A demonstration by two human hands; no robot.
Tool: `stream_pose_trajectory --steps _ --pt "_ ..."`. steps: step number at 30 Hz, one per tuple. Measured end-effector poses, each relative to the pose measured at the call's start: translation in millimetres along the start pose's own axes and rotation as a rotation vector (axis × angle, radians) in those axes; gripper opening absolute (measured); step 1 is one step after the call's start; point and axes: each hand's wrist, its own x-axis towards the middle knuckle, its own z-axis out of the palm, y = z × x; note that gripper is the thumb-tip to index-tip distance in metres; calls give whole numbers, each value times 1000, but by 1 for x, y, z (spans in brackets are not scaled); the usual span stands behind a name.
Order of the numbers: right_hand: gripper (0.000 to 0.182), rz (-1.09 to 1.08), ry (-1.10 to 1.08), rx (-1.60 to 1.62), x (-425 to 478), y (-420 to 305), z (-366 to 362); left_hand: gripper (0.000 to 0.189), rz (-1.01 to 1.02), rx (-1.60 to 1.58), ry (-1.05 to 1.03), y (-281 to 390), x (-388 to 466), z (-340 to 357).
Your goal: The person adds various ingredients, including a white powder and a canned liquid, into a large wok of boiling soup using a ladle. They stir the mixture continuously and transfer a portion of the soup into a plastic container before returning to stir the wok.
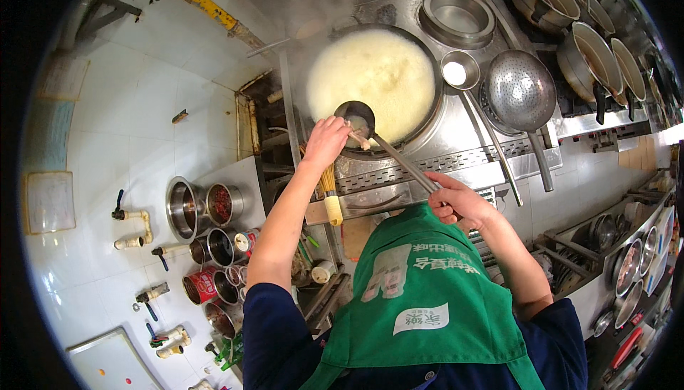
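Observation:
My right hand (453,200) grips the long handle of a steel ladle (401,160). The ladle's dark bowl (357,109) rests over the near-left rim of a large wok (435,101), with some liquid and pale bits in it. At that bowl, my left hand (327,141) pinches a pale pink piece of food (360,140), apparently meat or bone. The fingers hide part of the piece. Pale yellow, frothy liquid (374,77) fills the wok, and steam rises over its far side. Below my left hand, a bamboo wok brush (332,203) hangs over the stove edge.
Right of the wok are a small ladle (460,72) holding white stuff, a perforated strainer (521,91) and a steel basin (458,16). Several pots (590,64) stand farther right. Seasoning containers (220,203) crowd the left counter. A yellow pipe (203,8) runs along the wall.

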Motion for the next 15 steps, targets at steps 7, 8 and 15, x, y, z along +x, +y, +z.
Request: stream_pose_trajectory --steps 7,8,15 --pt "69 -14 -2 15 -1 1 -3 10 86 104 -164 -4 17 13" --pt "69 -17 -9 24 -1 1 -3 10 101 100 -169 -5 18 14" --pt "69 -20 -33 21 0 0 -6 7 142 96 -270 -6 29 9"
